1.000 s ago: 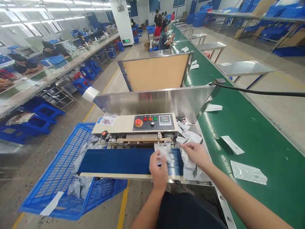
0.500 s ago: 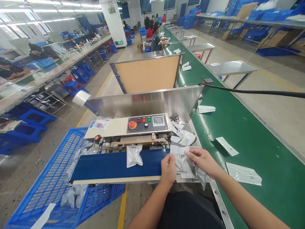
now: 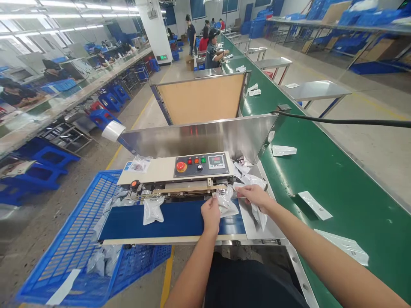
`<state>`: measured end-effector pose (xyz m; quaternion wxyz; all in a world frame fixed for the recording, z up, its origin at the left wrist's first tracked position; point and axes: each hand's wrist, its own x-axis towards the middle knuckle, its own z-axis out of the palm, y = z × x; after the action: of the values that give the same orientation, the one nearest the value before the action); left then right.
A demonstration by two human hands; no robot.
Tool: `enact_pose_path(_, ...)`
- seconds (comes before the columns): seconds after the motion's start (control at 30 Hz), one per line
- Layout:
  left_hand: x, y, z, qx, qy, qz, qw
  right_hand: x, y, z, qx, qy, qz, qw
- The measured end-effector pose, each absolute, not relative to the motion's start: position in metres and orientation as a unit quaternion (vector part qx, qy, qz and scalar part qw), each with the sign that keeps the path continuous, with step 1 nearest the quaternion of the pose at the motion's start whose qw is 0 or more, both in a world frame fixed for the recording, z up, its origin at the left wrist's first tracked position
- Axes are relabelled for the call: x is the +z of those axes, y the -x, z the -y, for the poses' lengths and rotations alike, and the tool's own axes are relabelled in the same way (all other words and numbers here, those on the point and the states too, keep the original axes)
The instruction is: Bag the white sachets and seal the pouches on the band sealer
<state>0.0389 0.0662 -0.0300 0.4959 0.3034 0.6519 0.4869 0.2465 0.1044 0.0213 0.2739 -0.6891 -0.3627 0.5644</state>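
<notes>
My left hand (image 3: 211, 214) is closed, pinching the left side of a silvery-white pouch (image 3: 227, 206). The pouch's top edge is at the right end of the band sealer (image 3: 150, 173), and its lower part lies over the blue belt (image 3: 184, 222). My right hand (image 3: 256, 197) is closed at the pouch's right side, its fingertips on a pale corner. A second pouch (image 3: 260, 217) hangs beneath that hand, apparently held by the lower fingers. Farther left, another filled pouch (image 3: 153, 210) hangs with its top in the sealer. More pouches (image 3: 253, 180) lie piled behind my right hand.
The green conveyor (image 3: 321, 171) on the right carries several flat pouches (image 3: 315, 205). A blue crate (image 3: 64, 248) with pouches stands below left. Behind the sealer rises a metal panel (image 3: 192, 137). A black cable (image 3: 340, 121) crosses the conveyor. Co-workers (image 3: 212, 51) are farther back.
Both hands have moved left and forward, bringing the pouch to the sealer's right end. The second pouch moved with my right hand. The pouch in the sealer has travelled left along the belt.
</notes>
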Motion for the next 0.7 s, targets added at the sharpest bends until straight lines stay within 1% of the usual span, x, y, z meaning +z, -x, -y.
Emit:
enact_pose_path(0.1,-0.020,-0.017,-0.036,0.541,-0.347,-0.677,0.359,0.033,-0.242,-0.090,0.530,0.689,0.380,0.315)
enact_pose_path(0.13,-0.016,-0.015,-0.023,0.539,-0.380,-0.673,0.336,0.036,-0.239,-0.084,0.516,0.689,0.385,0.333)
enact_pose_path(0.17,-0.011,-0.017,-0.011,0.524,-0.425,-0.657,0.337,0.040,-0.233,-0.077,0.507,0.685,0.388,0.352)
enact_pose_path(0.23,-0.001,-0.029,0.008,0.477,-0.521,-0.592,0.388,0.047,-0.219,-0.065,0.509,0.668,0.382,0.384)
enact_pose_path(0.3,0.006,-0.047,0.015,0.446,-0.572,-0.533,0.437,0.053,-0.206,-0.056,0.548,0.632,0.352,0.421)
enact_pose_path(0.37,0.010,-0.060,0.012,0.446,-0.557,-0.531,0.457,0.054,-0.201,-0.050,0.588,0.583,0.303,0.472)
enact_pose_path(0.43,0.010,-0.067,0.002,0.457,-0.502,-0.559,0.476,0.049,-0.209,-0.045,0.585,0.562,0.286,0.510)
enact_pose_path(0.5,0.009,-0.069,-0.008,0.470,-0.456,-0.562,0.505,0.039,-0.224,-0.039,0.556,0.580,0.331,0.495)
enact_pose_path(0.6,0.009,-0.071,-0.017,0.484,-0.446,-0.530,0.535,0.021,-0.243,-0.028,0.528,0.605,0.416,0.425)
enact_pose_path(0.7,0.008,-0.075,-0.021,0.472,-0.467,-0.535,0.522,0.007,-0.247,-0.023,0.501,0.622,0.437,0.415)
